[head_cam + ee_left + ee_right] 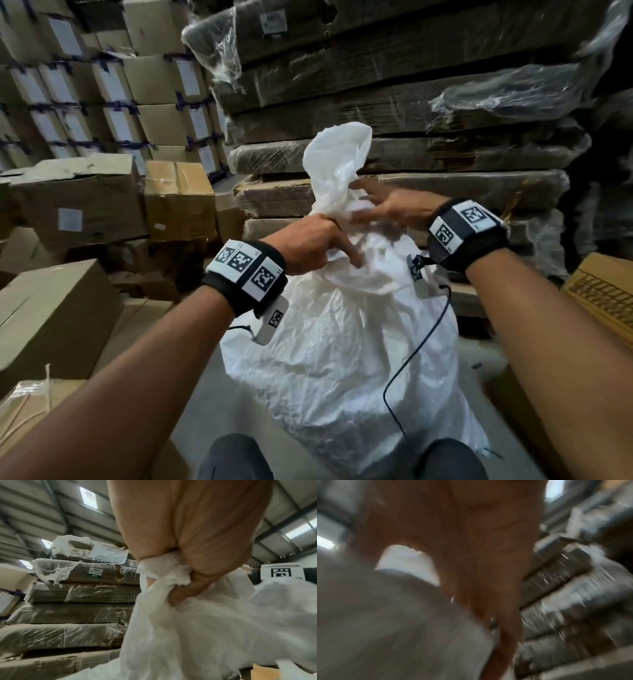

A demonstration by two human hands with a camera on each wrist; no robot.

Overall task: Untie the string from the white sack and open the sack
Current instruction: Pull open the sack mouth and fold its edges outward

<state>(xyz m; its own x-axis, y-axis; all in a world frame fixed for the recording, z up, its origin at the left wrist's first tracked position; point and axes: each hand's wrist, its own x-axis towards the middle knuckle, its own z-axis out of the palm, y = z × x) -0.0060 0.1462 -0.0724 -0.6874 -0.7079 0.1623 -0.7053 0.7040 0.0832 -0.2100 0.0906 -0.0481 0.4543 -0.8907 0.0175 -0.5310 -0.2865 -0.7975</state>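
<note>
While the left hand [310,245] fingers grip the white sack [342,342] neck, upright, the right hand [390,205] lies spread just right; string not visible.

sack [342,359]: white | wristbands [245,277]: black, black-and-white square-code tags | boxes [78,202]: brown

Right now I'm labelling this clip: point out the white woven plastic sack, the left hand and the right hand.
white woven plastic sack [339,370]: head view, crinkled front of body.
left hand [308,246]: head view, back of hand.
right hand [394,209]: head view, back of hand.
</note>
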